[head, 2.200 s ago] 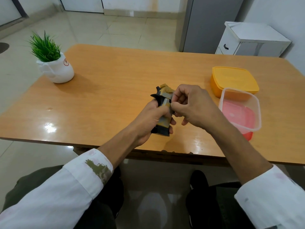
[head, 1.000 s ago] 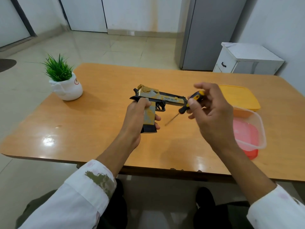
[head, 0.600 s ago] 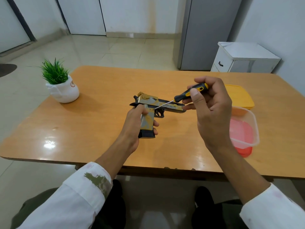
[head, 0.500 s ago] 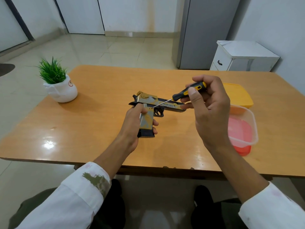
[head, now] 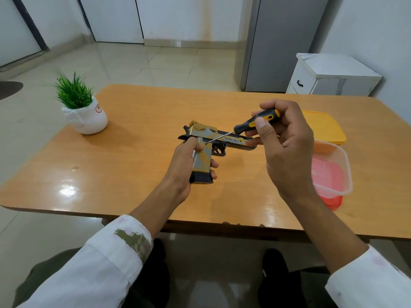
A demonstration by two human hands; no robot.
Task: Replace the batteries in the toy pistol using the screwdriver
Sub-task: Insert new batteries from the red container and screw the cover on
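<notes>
Head view looks down on a person seated at a wooden table [head: 138, 121], both forearms reaching out in rolled white sleeves. Left hand [head: 182, 165] is wrapped around the grip of the toy pistol [head: 233, 142], holding it up above the tabletop near the middle, its side facing the camera and the barrel pointing to the person's right. Right hand [head: 287, 147] pinches the black and yellow handle of the screwdriver [head: 251, 124] between thumb and curled fingers; the thin shaft slants down to the left, and its tip meets the pistol's side just above the grip. A potted plant [head: 83, 107] stands at the table's far left. A yellow box [head: 324, 127] and a clear box [head: 331, 174] with a pink inside sit at the right edge, touching or nearly so.
</notes>
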